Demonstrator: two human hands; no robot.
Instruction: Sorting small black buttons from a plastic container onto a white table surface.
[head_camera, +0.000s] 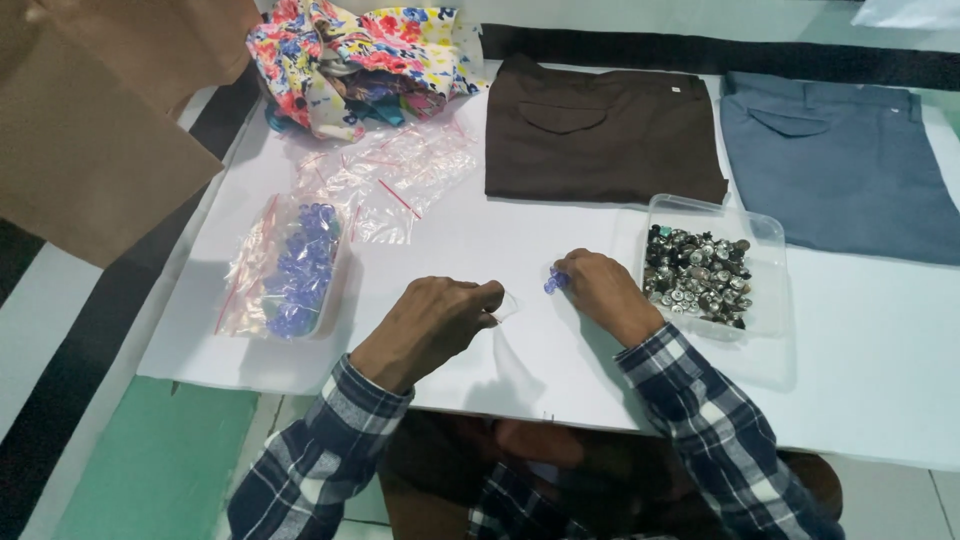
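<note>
R grip (598, 290) pinches blue button (553, 283); L grip (440, 318) holds clear baggie (505, 305)

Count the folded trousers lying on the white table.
2. The brown trousers lie at the far middle of the white table; the blue-grey trousers lie beside them at the far right, partly cut off by the frame edge. None seem hidden.

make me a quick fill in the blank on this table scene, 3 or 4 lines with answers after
1. The right hand pinches a small ____ button.
2. The left hand holds a small clear ____ by its edge.
3. The clear tub beside the right hand holds ____ buttons.
4. Next to the brown trousers lie folded ____ trousers.

Missing words: blue; bag; silver; grey-blue
</note>
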